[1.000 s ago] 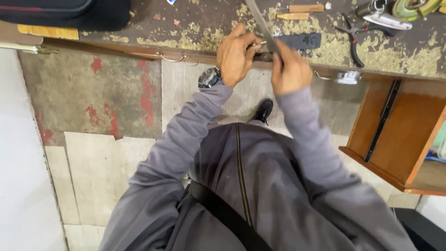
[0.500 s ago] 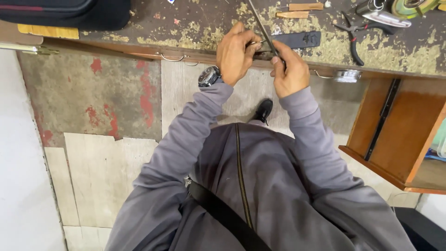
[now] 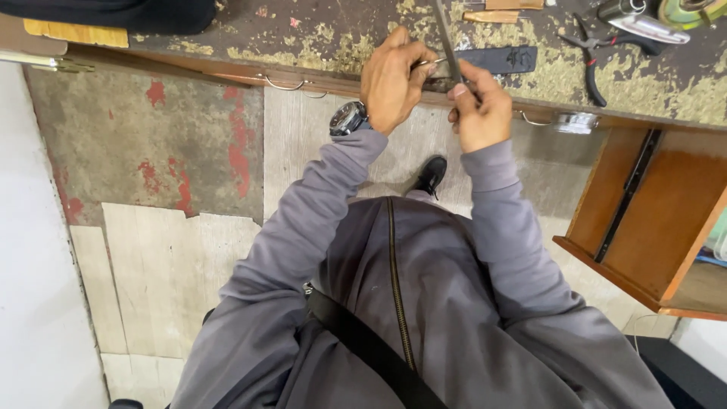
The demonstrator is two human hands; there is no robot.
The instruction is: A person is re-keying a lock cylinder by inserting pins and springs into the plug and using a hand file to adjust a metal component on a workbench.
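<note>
Nearest the camera, a grey zip-front jacket (image 3: pixel 394 303) crossed by a black shoulder strap (image 3: pixel 363 341) is seen, with both grey sleeves extended forward. Below them, a black shoe (image 3: pixel 432 174) is set on the pale tiled floor (image 3: pixel 166 280). A dark round wristwatch (image 3: pixel 348 119) is worn on the left wrist. The left hand (image 3: pixel 394 79) is held at the front edge of the worn, paint-flecked dark worktop (image 3: pixel 303 38), its fingers (image 3: pixel 420 57) pinched on a small metal piece whose shape cannot be told. The right hand (image 3: pixel 478 110) is placed just beside it, fingers clenched around the lower end of a long thin grey metal blade (image 3: pixel 445 38), which is angled away over the worktop edge. A brown wooden drawer (image 3: pixel 644 220) is seen pulled open at the right. Farther back on the worktop, a flat black rectangular bar (image 3: pixel 500 59), black-handled pliers (image 3: pixel 591 57) and a small wooden handle (image 3: pixel 492 15) are noted, well apart from the hands.
</note>
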